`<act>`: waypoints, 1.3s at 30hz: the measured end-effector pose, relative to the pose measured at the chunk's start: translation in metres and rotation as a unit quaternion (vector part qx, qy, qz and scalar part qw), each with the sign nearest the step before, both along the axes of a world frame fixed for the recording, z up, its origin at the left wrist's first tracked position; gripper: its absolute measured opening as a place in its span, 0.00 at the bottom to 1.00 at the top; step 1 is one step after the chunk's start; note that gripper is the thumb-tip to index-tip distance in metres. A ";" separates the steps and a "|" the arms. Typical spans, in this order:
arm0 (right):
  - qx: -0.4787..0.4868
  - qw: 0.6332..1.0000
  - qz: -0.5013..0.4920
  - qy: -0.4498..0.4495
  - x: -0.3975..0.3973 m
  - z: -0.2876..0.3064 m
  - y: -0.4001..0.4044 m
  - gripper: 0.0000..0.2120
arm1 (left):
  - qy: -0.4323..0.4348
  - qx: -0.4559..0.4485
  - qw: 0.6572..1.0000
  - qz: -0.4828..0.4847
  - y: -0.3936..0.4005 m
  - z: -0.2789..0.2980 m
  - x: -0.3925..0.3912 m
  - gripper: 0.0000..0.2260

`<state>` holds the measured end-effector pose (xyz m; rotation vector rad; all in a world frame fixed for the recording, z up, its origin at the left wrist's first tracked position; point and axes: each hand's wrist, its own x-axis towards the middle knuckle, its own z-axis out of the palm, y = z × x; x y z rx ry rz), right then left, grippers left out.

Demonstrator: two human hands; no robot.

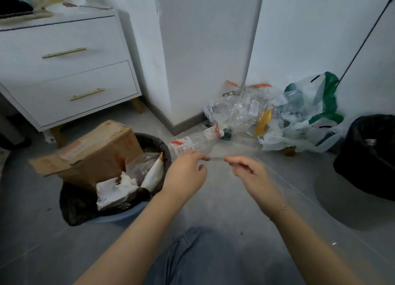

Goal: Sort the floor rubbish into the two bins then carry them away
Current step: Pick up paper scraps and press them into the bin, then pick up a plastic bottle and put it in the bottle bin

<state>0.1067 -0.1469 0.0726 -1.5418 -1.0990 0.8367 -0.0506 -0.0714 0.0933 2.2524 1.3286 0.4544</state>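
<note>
A thin clear film (217,159) is stretched between the two hands, low over the floor (213,199), approx. midway between the two bins. It is very faint; whether it is a wrapper or a bag strip cannot be told. It is prob. held taut so it can be checked or straightened before sorting.

The left hand (188,173) is held palm down, thumb and forefinger pinched on the film's left end, other fingers loosely curled. The right hand (248,170) mirrors it: tips pinched on the right end, remaining fingers bent under. Both forearms are reached fwd from a low, seated or crouched pose, wrists roughly level; a denim knee (192,259) is seen below.

Just beyond the left hand a crushed bottle (196,142) w/ red-white label is lying on the floor, not yet binned. Behind it, against the wall corner, the pile (267,115) of clear plastics and carrier bags is heaped, so most sorting is judged still to be done.

The left bin (79,205), black-lined, is beside the left forearm and is already stuffed: a box (92,154) is propped tilted on its rim, w/ paper and wrappers alongside. The right bin (372,156), also black-lined, is set well apart at the right edge; its contents are too dark to be made out.

A white drawer unit (64,70) is stood behind the left bin.
</note>
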 end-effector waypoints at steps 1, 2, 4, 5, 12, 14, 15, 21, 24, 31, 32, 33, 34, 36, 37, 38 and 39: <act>0.002 1.000 -0.017 0.025 0.006 -0.005 0.002 0.13 | 0.005 -0.017 1.000 -0.001 0.008 -0.007 0.011 0.15; 0.003 0.998 -0.033 0.050 0.011 -0.011 0.006 0.13 | 0.013 -0.028 1.000 -0.002 0.016 -0.015 0.022 0.15; 0.002 0.992 -0.059 0.111 0.022 -0.023 0.015 0.12 | 0.038 -0.041 0.998 -0.006 0.035 -0.032 0.046 0.16; 0.004 0.988 -0.067 0.143 0.024 -0.028 0.020 0.12 | 0.049 -0.046 0.998 -0.005 0.046 -0.039 0.055 0.17; -0.013 0.943 -0.116 0.311 0.042 -0.088 0.046 0.12 | 0.116 -0.041 0.988 0.090 0.153 -0.095 0.108 0.26; -0.036 0.933 -0.120 0.336 0.046 -0.108 0.052 0.11 | 0.199 -0.042 0.974 0.103 0.177 -0.111 0.118 0.30; -0.045 0.927 -0.123 0.351 0.048 -0.116 0.055 0.12 | 0.244 -0.047 0.965 0.089 0.186 -0.117 0.121 0.35; -0.070 0.908 -0.144 0.387 0.052 -0.140 0.070 0.11 | 0.344 -0.009 0.938 0.045 0.208 -0.142 0.122 0.46; -0.081 0.909 -0.150 0.380 0.053 -0.141 0.070 0.11 | 0.333 -0.002 0.942 0.044 0.198 -0.139 0.123 0.46; -0.032 0.887 -0.189 0.421 0.068 -0.107 0.054 0.15 | 0.141 -0.105 0.984 -0.007 0.123 -0.063 0.123 0.47; -0.017 0.882 -0.190 0.431 0.071 -0.101 0.050 0.16 | 0.110 -0.140 0.984 -0.030 0.107 -0.051 0.123 0.45; 0.003 0.880 -0.184 0.437 0.076 -0.093 0.043 0.18 | 0.093 -0.169 0.979 -0.059 0.091 -0.039 0.124 0.43; 0.026 0.879 -0.173 0.444 0.079 -0.086 0.038 0.20 | 0.086 -0.192 0.974 -0.089 0.077 -0.029 0.124 0.41; 0.069 0.883 -0.140 0.444 0.085 -0.069 0.026 0.27 | 0.061 -0.219 0.964 -0.142 0.054 -0.011 0.124 0.37; 0.085 0.884 -0.129 0.441 0.086 -0.061 0.019 0.31 | 0.040 -0.234 0.958 -0.159 0.045 -0.005 0.124 0.35; 0.100 0.885 -0.126 0.438 0.086 -0.053 0.012 0.35 | 0.019 -0.248 0.954 -0.168 0.036 0.001 0.124 0.33; 0.112 0.882 -0.133 0.437 0.085 -0.047 0.007 0.36 | -0.003 -0.259 0.950 -0.176 0.029 0.003 0.123 0.33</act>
